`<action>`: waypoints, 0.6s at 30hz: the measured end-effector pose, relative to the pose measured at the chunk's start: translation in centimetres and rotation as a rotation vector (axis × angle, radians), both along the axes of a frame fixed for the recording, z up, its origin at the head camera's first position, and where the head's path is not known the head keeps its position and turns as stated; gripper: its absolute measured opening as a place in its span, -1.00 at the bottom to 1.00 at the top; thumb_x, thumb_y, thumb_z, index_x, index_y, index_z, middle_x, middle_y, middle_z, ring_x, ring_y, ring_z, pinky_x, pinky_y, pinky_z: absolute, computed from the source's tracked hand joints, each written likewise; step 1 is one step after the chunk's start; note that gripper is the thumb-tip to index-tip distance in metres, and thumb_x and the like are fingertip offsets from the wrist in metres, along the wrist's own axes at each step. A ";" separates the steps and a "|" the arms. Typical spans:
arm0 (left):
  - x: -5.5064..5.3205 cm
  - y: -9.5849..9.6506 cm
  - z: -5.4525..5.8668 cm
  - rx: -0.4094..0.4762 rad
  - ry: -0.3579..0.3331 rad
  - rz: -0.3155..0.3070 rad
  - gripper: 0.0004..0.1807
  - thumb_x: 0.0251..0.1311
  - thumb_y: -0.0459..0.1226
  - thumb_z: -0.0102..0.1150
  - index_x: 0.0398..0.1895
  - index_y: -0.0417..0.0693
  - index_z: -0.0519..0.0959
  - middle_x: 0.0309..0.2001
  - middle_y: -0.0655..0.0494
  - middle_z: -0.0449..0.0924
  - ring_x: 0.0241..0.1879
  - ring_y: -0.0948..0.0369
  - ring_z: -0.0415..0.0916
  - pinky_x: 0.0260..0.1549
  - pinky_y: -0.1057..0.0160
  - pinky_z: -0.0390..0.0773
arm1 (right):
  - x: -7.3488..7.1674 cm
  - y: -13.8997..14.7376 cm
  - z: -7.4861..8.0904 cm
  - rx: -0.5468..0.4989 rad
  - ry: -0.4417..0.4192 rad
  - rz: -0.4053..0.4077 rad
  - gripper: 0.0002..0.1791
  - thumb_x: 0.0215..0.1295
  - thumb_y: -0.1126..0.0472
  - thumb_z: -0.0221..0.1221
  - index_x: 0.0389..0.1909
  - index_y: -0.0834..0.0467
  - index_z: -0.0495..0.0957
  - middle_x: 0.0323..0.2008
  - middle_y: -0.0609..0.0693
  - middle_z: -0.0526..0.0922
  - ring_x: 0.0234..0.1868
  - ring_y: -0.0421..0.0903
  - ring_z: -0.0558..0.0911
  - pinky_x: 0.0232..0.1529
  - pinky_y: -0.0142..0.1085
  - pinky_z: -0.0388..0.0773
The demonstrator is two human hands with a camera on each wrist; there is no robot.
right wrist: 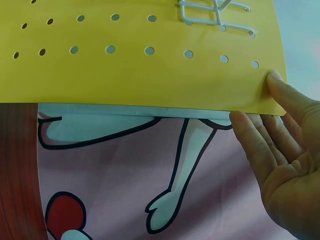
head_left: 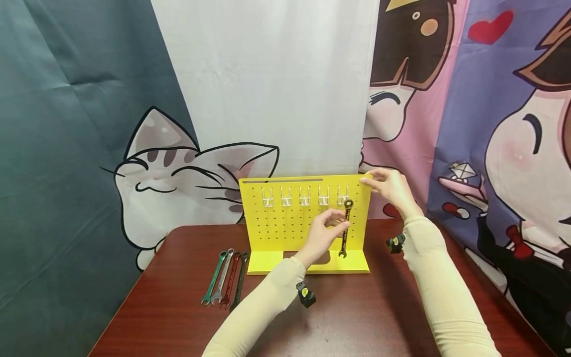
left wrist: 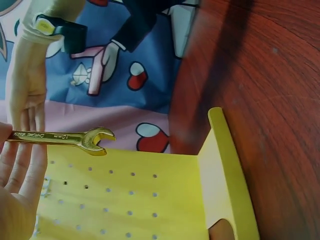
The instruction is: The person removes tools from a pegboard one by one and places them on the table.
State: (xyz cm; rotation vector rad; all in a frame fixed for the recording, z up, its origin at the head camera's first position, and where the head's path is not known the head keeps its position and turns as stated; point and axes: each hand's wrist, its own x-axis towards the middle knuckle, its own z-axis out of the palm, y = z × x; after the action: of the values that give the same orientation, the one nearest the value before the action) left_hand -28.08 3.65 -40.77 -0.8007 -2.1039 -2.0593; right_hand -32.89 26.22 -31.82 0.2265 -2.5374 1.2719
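My left hand (head_left: 324, 232) pinches a gold combination wrench (left wrist: 50, 138) between thumb and fingers. In the head view this wrench hangs nearly upright, its ring end up beside the rightmost white hook (head_left: 342, 198) and its open end down. The left wrist view shows 10mm stamped on its shank. Behind it stands a yellow pegboard (head_left: 285, 228) with several white hooks in a row near its top. At the board's upper right corner, my right hand (head_left: 394, 191) grips the edge, thumb on the front face (right wrist: 292, 97) and fingers at the side edge and behind.
Several more wrenches (head_left: 229, 277), green, silver, red and dark, lie side by side on the brown table (head_left: 178, 267), left of the board. The board's base (head_left: 266, 262) reaches forward along the tabletop. A cartoon-printed curtain (head_left: 285, 89) hangs behind the table.
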 end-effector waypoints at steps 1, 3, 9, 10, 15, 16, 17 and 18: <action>0.1 -0.3 0.2 -0.002 0.012 0.000 -0.75 0.28 -0.30 0.34 -0.02 -0.17 0.63 -0.20 0.07 0.63 -0.26 0.29 0.60 -0.30 0.22 0.73 | 0.0 0.0 0.0 0.000 0.000 -0.002 -0.49 0.29 -0.10 0.35 0.05 0.21 0.63 0.02 0.25 0.69 -0.04 0.14 0.73 -0.09 -0.14 0.69; 0.2 -0.8 0.5 -0.006 0.037 0.006 -0.75 0.29 -0.30 0.34 -0.01 -0.17 0.63 -0.19 0.03 0.64 -0.26 0.27 0.61 -0.30 0.20 0.73 | 0.0 -0.1 0.0 -0.003 0.000 -0.002 -0.49 0.29 -0.09 0.35 0.05 0.22 0.63 0.02 0.26 0.69 -0.05 0.14 0.73 -0.09 -0.15 0.69; 0.6 -2.4 1.8 0.002 0.060 0.020 -0.73 0.31 -0.29 0.32 0.02 -0.18 0.62 -0.12 -0.03 0.63 -0.23 0.21 0.61 -0.25 0.15 0.73 | 0.1 -0.1 0.2 0.014 -0.001 -0.007 -0.47 0.29 -0.12 0.34 0.05 0.22 0.64 0.02 0.26 0.69 -0.06 0.13 0.74 -0.04 -0.06 0.67; 0.7 -2.7 2.1 0.006 0.059 0.021 -0.73 0.31 -0.29 0.31 0.03 -0.19 0.61 -0.11 -0.04 0.63 -0.22 0.21 0.61 -0.23 0.14 0.73 | 0.1 -0.1 0.2 0.017 -0.001 -0.010 -0.47 0.29 -0.12 0.34 0.05 0.22 0.64 0.02 0.25 0.69 -0.06 0.13 0.74 -0.04 -0.06 0.68; 1.2 -3.8 3.3 0.038 0.080 0.036 -0.72 0.32 -0.30 0.31 0.03 -0.24 0.60 -0.09 -0.08 0.63 -0.22 0.25 0.61 -0.23 0.09 0.73 | 0.1 -0.1 0.2 0.004 -0.008 -0.011 -0.47 0.28 -0.12 0.35 0.06 0.22 0.63 0.02 0.25 0.69 -0.03 0.12 0.73 -0.04 -0.11 0.68; 1.3 -4.1 3.5 0.048 0.086 0.039 -0.72 0.32 -0.30 0.30 0.03 -0.25 0.60 -0.10 -0.08 0.63 -0.23 0.25 0.61 -0.24 0.08 0.73 | 0.1 -0.1 0.2 0.001 -0.010 -0.009 -0.47 0.28 -0.12 0.34 0.06 0.22 0.63 0.03 0.25 0.69 -0.02 0.12 0.73 -0.04 -0.11 0.68; 1.4 -4.3 3.7 0.056 0.091 0.042 -0.72 0.32 -0.31 0.30 0.03 -0.25 0.60 -0.10 -0.08 0.63 -0.24 0.26 0.61 -0.26 0.09 0.73 | 0.1 -0.1 0.1 -0.001 -0.012 -0.007 -0.47 0.28 -0.12 0.34 0.06 0.22 0.63 0.03 0.25 0.69 -0.02 0.12 0.73 -0.03 -0.09 0.67; 1.5 -4.5 3.8 0.062 0.095 0.046 -0.72 0.32 -0.31 0.30 0.02 -0.25 0.60 -0.11 -0.07 0.64 -0.24 0.26 0.61 -0.27 0.10 0.73 | 0.2 -0.1 0.1 -0.001 -0.015 -0.006 -0.46 0.29 -0.12 0.34 0.06 0.22 0.63 0.04 0.24 0.68 -0.01 0.13 0.72 -0.02 -0.08 0.67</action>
State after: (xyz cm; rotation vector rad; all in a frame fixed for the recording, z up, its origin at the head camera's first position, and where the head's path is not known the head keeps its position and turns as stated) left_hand -26.58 -0.82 -36.94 -0.8159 -1.9803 -2.0112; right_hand -32.73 26.13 -31.74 0.2094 -2.5478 1.2776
